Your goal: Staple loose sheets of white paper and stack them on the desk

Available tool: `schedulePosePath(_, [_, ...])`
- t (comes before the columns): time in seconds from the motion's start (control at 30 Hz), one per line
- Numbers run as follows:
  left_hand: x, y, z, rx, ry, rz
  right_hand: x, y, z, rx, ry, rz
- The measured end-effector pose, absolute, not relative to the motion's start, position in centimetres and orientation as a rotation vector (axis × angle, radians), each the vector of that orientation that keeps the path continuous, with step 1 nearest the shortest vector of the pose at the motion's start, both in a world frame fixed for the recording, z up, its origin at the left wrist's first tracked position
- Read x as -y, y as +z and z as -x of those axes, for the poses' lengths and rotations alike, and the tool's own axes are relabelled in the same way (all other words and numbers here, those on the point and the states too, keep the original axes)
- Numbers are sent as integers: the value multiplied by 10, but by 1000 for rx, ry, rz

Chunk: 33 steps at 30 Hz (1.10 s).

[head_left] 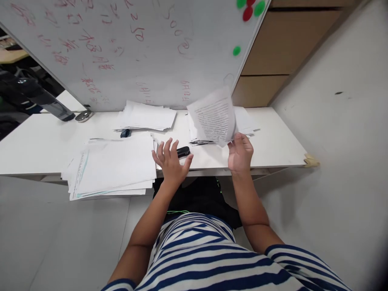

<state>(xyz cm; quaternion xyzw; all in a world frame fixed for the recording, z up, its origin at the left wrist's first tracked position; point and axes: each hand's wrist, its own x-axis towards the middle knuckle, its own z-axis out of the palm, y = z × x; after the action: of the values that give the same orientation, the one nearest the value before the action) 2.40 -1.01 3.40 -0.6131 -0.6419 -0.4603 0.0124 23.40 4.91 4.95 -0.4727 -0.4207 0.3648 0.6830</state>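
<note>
A printed sheet of paper (212, 117) is pinched at its lower right corner by my right hand (240, 153); it is lifted and tilted above a paper stack (244, 121) at the back right. My left hand (171, 161) has its fingers spread and holds nothing. Partly hidden behind that hand, a black stapler (183, 152) lies on the white table (273, 141). Just left of my left hand is a large pile of papers (118, 165), overhanging the table's front edge.
Another paper stack (148, 116) lies at the back, with a small dark object (125, 133) before it. A whiteboard (206, 52) with red writing and magnets stands behind. At the left are a dark bottle (57, 107) and a mouse-like object (84, 116). A wall (339, 121) bounds the right.
</note>
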Motion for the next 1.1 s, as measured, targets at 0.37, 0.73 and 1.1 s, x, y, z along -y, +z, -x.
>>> schedulePosePath(0.37, [6,39,-30,2656,-2908,2058,-24,38,-247,753,1202,873])
schedulePosePath(0.73, [-9,40,-32,2446,-2324,2086,-16,11,-278,712,1382,809])
schedulePosePath(1.1, [-11,68,-18,1909,-1861,2434,-49,29,-282,1073,1049,1073])
